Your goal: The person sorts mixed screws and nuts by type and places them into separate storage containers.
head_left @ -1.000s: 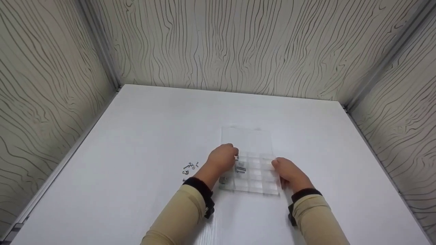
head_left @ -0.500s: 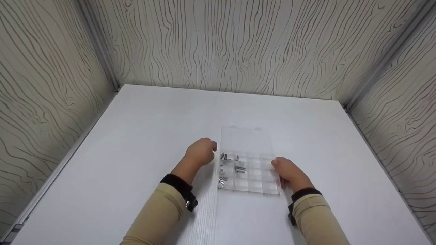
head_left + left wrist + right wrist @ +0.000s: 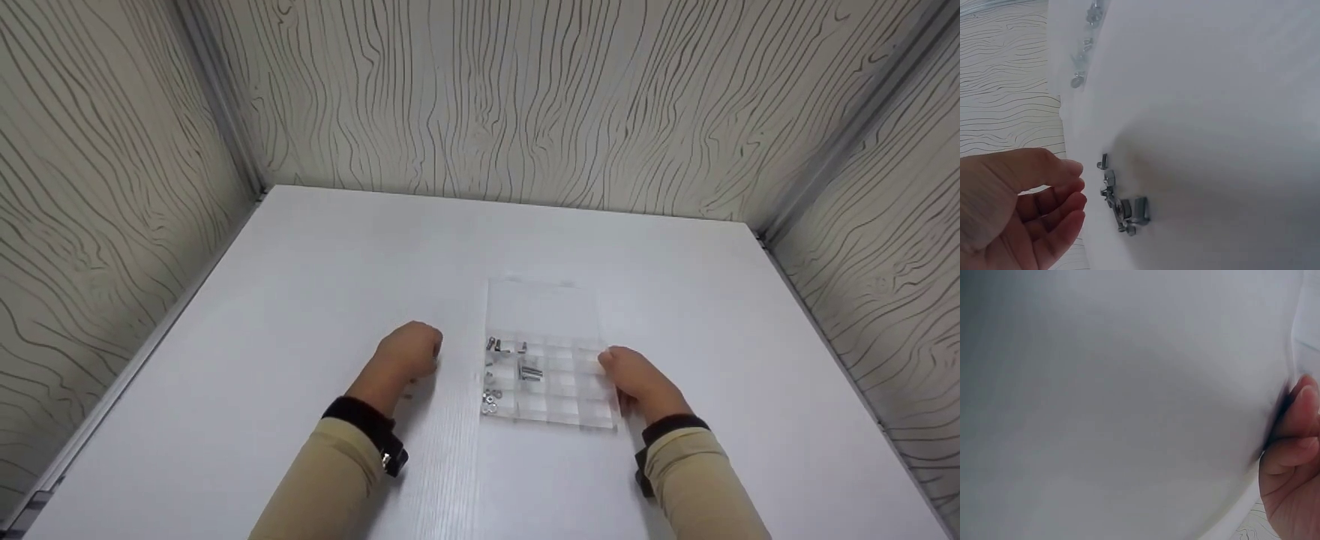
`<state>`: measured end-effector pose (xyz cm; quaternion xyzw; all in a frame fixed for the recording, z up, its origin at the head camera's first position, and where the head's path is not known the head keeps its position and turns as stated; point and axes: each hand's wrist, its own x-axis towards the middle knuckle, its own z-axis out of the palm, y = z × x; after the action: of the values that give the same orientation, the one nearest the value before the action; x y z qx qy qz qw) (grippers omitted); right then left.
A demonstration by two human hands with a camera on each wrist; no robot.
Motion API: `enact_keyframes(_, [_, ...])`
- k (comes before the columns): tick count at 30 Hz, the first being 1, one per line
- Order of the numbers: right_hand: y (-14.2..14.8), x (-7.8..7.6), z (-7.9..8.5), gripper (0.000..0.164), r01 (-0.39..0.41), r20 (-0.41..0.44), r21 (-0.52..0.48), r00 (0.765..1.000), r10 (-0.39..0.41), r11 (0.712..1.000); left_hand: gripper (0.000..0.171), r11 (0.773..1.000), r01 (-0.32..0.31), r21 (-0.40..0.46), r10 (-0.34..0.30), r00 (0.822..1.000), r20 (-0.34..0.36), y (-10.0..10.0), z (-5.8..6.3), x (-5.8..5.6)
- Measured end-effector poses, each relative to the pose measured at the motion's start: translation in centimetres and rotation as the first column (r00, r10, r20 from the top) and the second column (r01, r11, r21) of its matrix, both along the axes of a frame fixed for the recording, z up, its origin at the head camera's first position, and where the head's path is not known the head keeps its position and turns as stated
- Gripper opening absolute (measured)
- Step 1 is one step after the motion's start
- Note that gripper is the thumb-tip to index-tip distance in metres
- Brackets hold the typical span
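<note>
A clear compartment box (image 3: 577, 406) lies on the white table with its see-through lid (image 3: 541, 304) folded back. Its left column holds small screws (image 3: 493, 344) and nuts (image 3: 490, 407); longer metal pieces (image 3: 530, 373) sit in the second column. My right hand (image 3: 637, 379) grips the box's right edge, thumb on the rim. Left of the box, my left hand (image 3: 409, 351) hovers with fingers loosely bent and nothing between them. In the left wrist view, its fingertips are right beside a small pile of loose screws and nuts (image 3: 1123, 208), mostly hidden by the hand in the head view.
White table (image 3: 360, 247) surfaces surround the box on all sides. Wood-patterned panels (image 3: 480, 97) stand behind and at both sides, joined by grey metal corner posts (image 3: 217, 97).
My left hand has moved from over the box's left column back left to the loose hardware. The right hand and the box stay in place.
</note>
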<state>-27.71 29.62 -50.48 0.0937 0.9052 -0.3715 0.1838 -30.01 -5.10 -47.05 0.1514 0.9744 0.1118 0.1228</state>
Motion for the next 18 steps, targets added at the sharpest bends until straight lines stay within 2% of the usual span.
enact_keyframes(10, [-0.1, 0.4, 0.4, 0.030, -0.025, -0.006, 0.018, 1.000, 0.025, 1.000, 0.013, 0.999, -0.046, -0.017, 0.047, 0.995, 0.083, 0.2, -1.1, 0.7])
enact_keyframes(14, [-0.2, 0.4, 0.5, 0.029, -0.009, -0.001, 0.022, 1.000, 0.009, 1.000, 0.016, 0.997, -0.012, -0.080, 0.013, 1.000, 0.016, 0.5, -1.5, 0.6])
enact_keyframes(18, [-0.1, 0.2, 0.4, 0.029, -0.015, -0.003, 0.032, 1.000, 0.015, 0.999, 0.021, 0.992, 0.021, -0.127, -0.024, 1.000, -0.018, 0.7, -1.8, 0.7])
